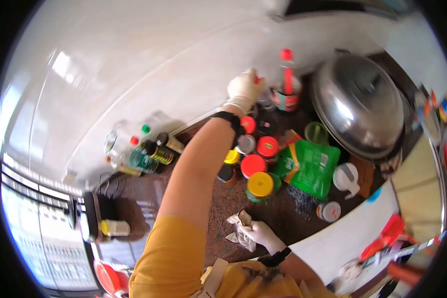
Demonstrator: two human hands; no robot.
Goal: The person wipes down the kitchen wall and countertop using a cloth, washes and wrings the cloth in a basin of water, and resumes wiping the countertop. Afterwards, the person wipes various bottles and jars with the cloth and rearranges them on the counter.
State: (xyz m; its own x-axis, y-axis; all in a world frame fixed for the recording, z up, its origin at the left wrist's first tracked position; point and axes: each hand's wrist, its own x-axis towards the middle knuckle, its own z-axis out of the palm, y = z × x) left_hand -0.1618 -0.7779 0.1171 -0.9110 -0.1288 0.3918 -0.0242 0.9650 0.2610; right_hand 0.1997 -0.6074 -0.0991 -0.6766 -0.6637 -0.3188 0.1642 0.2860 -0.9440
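My left hand (246, 90), in a white glove, reaches far forward to the wall side of the counter. Its fingers are closed around a bottle with a red cap (257, 79), mostly hidden by the glove. Just right of it stands a bottle with a tall red top and a red label (286, 92). Near my body, my right hand (263, 235), also gloved, grips a crumpled pale cloth (241, 231) on the dark counter. Between the hands cluster several jars, among them one with a yellow lid (260, 185) and one with a red lid (253, 166).
A green pouch (310, 166) lies right of the jars, beside a white-lidded container (346, 178) and a small jar (329, 211). A large domed metal lid (360, 104) fills the back right. Bottles (144, 154) stand along the wall at left.
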